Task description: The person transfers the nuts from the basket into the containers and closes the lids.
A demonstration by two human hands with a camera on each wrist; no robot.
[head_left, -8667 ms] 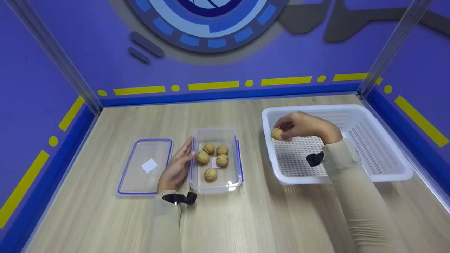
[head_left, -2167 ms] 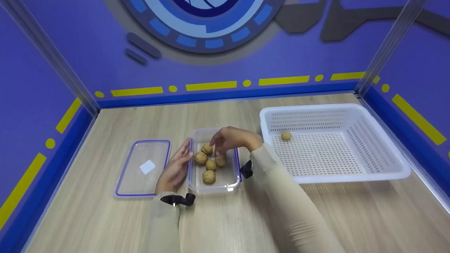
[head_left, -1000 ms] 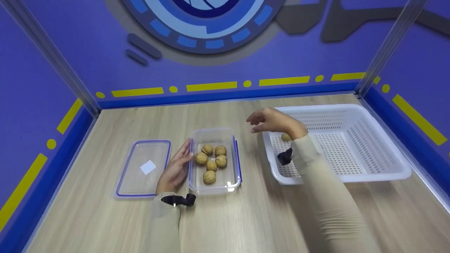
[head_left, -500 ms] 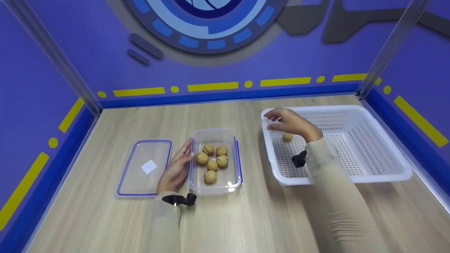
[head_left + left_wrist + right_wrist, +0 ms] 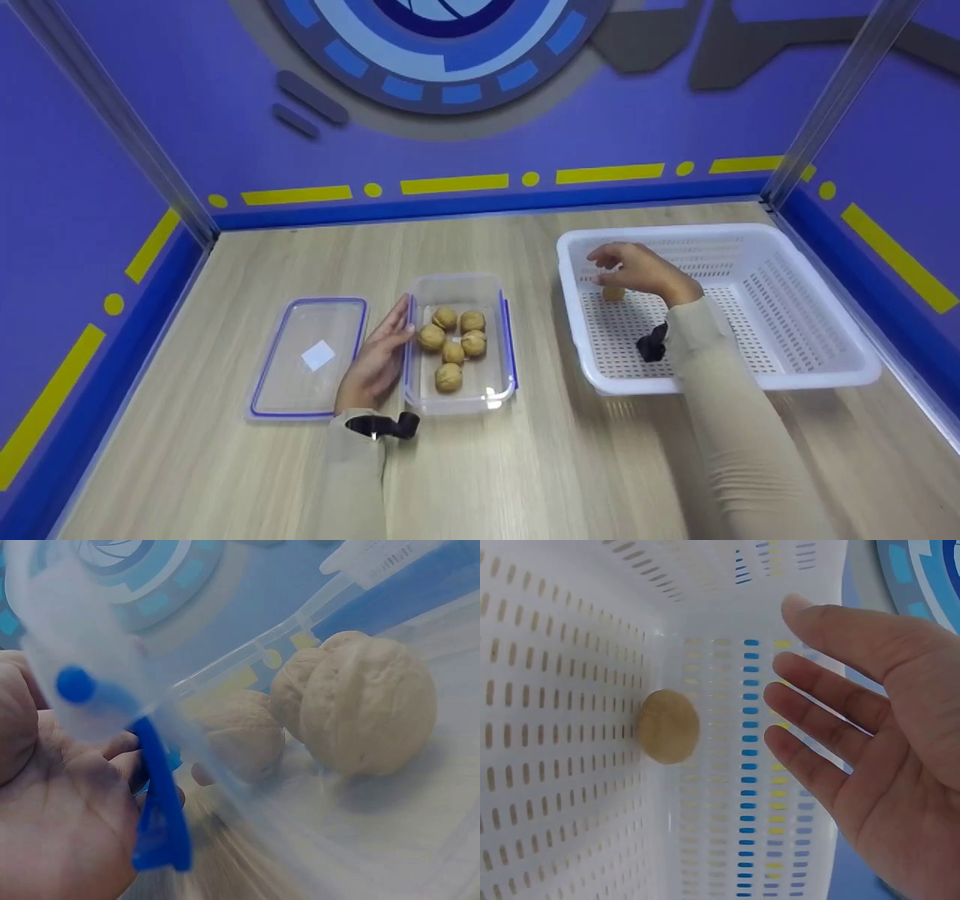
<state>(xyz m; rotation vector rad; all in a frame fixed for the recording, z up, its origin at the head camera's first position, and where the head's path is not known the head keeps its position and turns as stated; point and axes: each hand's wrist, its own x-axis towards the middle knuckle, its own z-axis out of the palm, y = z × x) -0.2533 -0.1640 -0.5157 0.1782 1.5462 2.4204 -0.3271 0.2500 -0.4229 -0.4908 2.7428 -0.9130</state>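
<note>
My right hand [image 5: 634,271] hovers inside the white slotted basket [image 5: 825,315], fingers spread and holding nothing. Just under it a single walnut [image 5: 669,727] lies on the basket floor against the side wall, partly covered by the hand in the head view. My left hand [image 5: 376,360] rests along the left side of a clear plastic box [image 5: 484,397], fingers straight, thumb at the rim. Several walnuts [image 5: 448,377] sit in that box. In the left wrist view a blue clip [image 5: 161,802] on the box's side hangs down beside the left palm.
A clear lid [image 5: 281,375] with a blue seal and a white square label [image 5: 318,355] lies flat left of the box, close to the left hand. Purple panels [image 5: 480,150] enclose the wooden table [image 5: 517,472] at the back and sides.
A walnut from the right hand is now in the box, let go among the others. The right hand has since come back over the basket and lower. The left hand stays put.
</note>
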